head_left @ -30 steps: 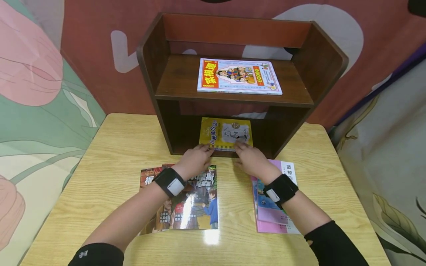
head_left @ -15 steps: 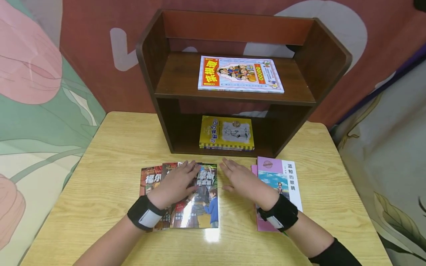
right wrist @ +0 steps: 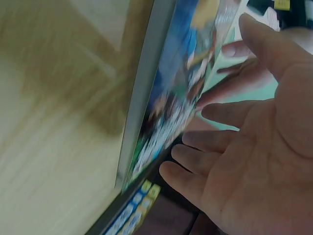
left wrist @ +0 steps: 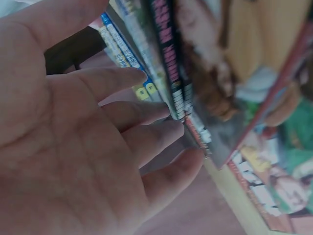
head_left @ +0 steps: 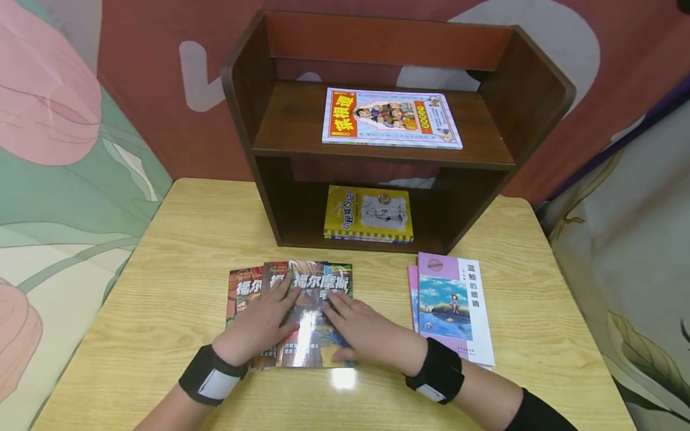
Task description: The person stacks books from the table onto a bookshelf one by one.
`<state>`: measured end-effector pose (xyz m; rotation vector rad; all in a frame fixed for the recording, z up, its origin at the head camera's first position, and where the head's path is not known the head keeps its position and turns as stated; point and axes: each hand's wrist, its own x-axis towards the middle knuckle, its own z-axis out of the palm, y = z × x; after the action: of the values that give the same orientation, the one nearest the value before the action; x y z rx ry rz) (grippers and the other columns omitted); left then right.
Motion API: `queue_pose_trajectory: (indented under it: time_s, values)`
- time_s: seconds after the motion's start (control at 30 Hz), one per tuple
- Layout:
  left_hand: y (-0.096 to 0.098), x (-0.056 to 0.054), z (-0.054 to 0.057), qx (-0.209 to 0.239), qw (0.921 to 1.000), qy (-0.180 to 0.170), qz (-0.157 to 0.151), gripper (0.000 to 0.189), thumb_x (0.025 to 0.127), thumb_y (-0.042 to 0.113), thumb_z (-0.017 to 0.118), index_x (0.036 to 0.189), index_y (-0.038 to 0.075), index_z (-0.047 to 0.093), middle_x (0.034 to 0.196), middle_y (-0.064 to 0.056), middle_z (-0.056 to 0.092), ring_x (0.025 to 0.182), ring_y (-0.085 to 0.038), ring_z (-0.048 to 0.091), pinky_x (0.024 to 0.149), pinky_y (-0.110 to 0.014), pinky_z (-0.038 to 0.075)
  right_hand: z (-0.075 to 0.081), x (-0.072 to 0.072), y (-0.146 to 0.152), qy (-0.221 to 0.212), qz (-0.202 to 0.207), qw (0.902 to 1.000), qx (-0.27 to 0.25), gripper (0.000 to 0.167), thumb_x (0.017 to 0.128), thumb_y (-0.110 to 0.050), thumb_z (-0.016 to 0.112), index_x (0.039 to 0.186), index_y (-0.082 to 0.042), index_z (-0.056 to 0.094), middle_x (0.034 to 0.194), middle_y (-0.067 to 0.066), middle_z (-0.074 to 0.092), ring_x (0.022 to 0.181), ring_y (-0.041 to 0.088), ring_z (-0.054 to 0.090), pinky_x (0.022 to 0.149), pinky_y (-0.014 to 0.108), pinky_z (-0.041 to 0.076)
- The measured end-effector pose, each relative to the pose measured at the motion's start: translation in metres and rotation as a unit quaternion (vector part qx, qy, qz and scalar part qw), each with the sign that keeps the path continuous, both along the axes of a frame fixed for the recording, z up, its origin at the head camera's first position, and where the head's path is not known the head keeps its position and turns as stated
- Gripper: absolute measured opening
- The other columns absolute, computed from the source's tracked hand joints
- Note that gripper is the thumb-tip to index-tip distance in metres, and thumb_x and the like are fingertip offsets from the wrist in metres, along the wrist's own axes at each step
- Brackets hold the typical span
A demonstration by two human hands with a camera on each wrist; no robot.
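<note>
Several glossy, illustrated comic books lie fanned on the table in the head view, the top comic book (head_left: pixel 308 302) at the right of the group and another comic book (head_left: pixel 247 284) showing at the left. Over their left part, my left hand (head_left: pixel 253 332) has its fingers spread. My right hand (head_left: pixel 372 334) reaches over the right edge of the top one. Neither hand curls round a book; whether the fingertips touch the covers I cannot tell. In the wrist views, the palms of the left hand (left wrist: pixel 83 142) and right hand (right wrist: pixel 264 132) show, fingers extended.
A dark brown two-tier bookshelf (head_left: pixel 383 157) stands at the back of the wooden table (head_left: pixel 183 239). Its upper shelf bears a white-and-red book (head_left: pixel 392 118), its lower one a stack of yellow books (head_left: pixel 369 212). Pink-and-white books (head_left: pixel 455 308) lie stacked at the right.
Both hands have left the yellow books on the lower shelf and come back toward the front. They are now over the fanned comic books, the right hand having crossed leftward from beside the pink-and-white stack.
</note>
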<state>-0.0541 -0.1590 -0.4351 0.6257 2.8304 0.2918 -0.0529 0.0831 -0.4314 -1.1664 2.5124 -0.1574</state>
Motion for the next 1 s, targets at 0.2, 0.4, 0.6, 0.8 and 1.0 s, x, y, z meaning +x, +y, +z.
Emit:
queue_pose_trajectory:
  time_s: [0.2, 0.4, 0.6, 0.8, 1.0]
  values:
    - [0.001, 0.002, -0.004, -0.004, 1.0000, 0.007, -0.003, 0.070, 0.088, 0.042, 0.064, 0.143, 0.005, 0.041, 0.155, -0.018, 0.021, 0.141, -0.040, 0.022, 0.101, -0.053, 0.042, -0.004, 0.017, -0.013, 0.029, 0.027, 0.9991, -0.012, 0.099, 0.081, -0.065, 0.054, 0.152, -0.006, 0.017, 0.158, 0.020, 0.000, 0.146, 0.034, 0.005, 0.116, 0.048, 0.020]
    - [0.001, 0.003, -0.007, -0.008, 0.9998, 0.017, -0.007, 0.071, 0.088, 0.043, 0.064, 0.143, 0.005, 0.040, 0.155, -0.020, 0.019, 0.141, -0.040, 0.023, 0.100, -0.051, 0.043, -0.005, 0.023, -0.024, 0.056, 0.022, 0.9982, -0.005, 0.102, 0.080, -0.068, 0.053, 0.151, -0.005, 0.016, 0.158, 0.022, 0.000, 0.146, 0.037, 0.004, 0.115, 0.050, 0.023]
    - [0.001, 0.005, -0.007, 0.008, 1.0000, 0.002, 0.000, 0.068, 0.090, 0.039, 0.062, 0.143, 0.004, 0.039, 0.156, -0.018, 0.019, 0.142, -0.040, 0.020, 0.098, -0.052, 0.044, -0.005, 0.026, -0.036, 0.067, 0.003, 0.9971, 0.036, 0.103, 0.080, -0.071, 0.048, 0.151, -0.003, 0.017, 0.157, 0.025, 0.002, 0.145, 0.040, 0.003, 0.115, 0.050, 0.021]
    - [0.002, 0.005, -0.007, 0.011, 0.9999, 0.002, 0.000, 0.053, 0.097, 0.029, 0.051, 0.143, 0.004, 0.040, 0.156, -0.017, 0.020, 0.140, -0.037, 0.028, 0.101, -0.051, 0.042, -0.010, 0.028, -0.045, 0.076, 0.004, 0.9924, 0.097, 0.104, 0.079, -0.071, 0.052, 0.151, -0.006, 0.017, 0.157, 0.024, 0.002, 0.144, 0.039, 0.007, 0.115, 0.043, 0.026]
    - [0.002, 0.006, -0.005, 0.014, 0.9999, -0.008, 0.006, 0.048, 0.096, 0.013, 0.047, 0.143, 0.005, 0.040, 0.156, -0.015, 0.020, 0.140, -0.037, 0.027, 0.103, -0.050, 0.040, -0.017, 0.028, -0.044, 0.110, 0.021, 0.9890, 0.097, 0.096, 0.083, -0.063, 0.056, 0.151, -0.005, 0.020, 0.156, 0.026, 0.007, 0.144, 0.040, 0.011, 0.115, 0.040, 0.026]
